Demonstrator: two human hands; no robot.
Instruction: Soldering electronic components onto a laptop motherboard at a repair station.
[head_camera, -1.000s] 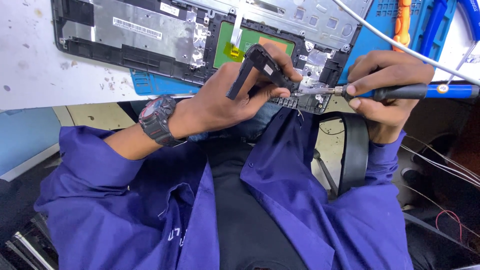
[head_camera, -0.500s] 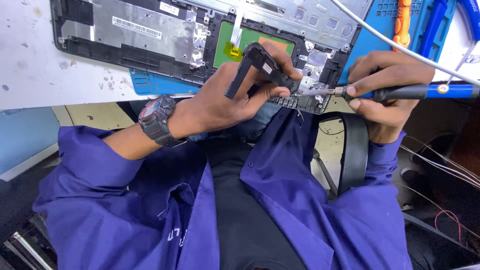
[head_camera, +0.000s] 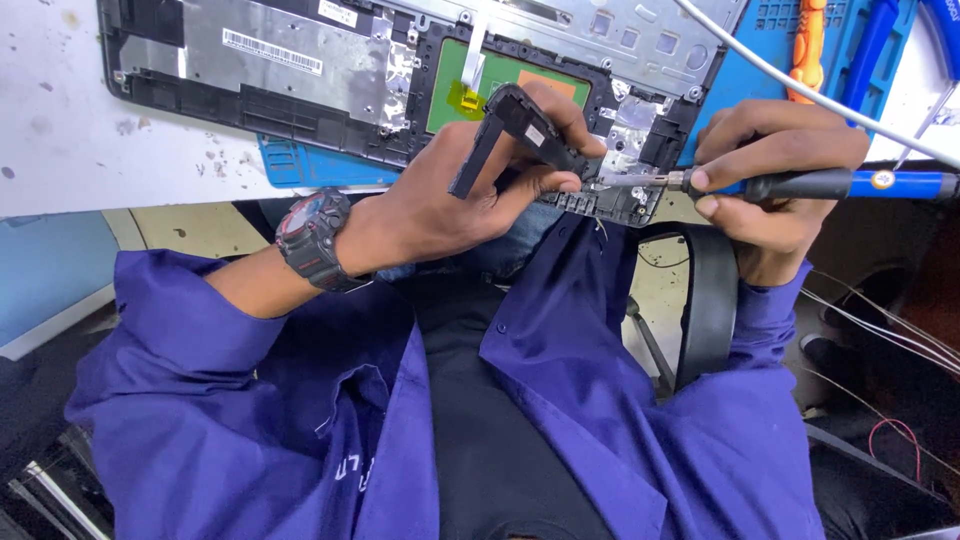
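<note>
My left hand (head_camera: 455, 195) grips a small black angled part (head_camera: 520, 135) and holds it up just in front of the table edge. My right hand (head_camera: 775, 180) is closed on a screwdriver (head_camera: 800, 184) with a black and blue handle. Its metal tip points left and touches the black part near my left fingers. Behind both hands lies an opened laptop shell (head_camera: 300, 60), with a silver shield, a green board and a yellow tab showing inside. A dark wristwatch (head_camera: 312, 238) with red trim sits on my left wrist.
The laptop shell rests on a blue work mat (head_camera: 300, 165) on a white, speckled table (head_camera: 60, 140). An orange tool (head_camera: 808, 45) and blue tools lie at the top right, crossed by a white cable (head_camera: 800, 90). A black chair armrest (head_camera: 705, 300) and loose wires are below right.
</note>
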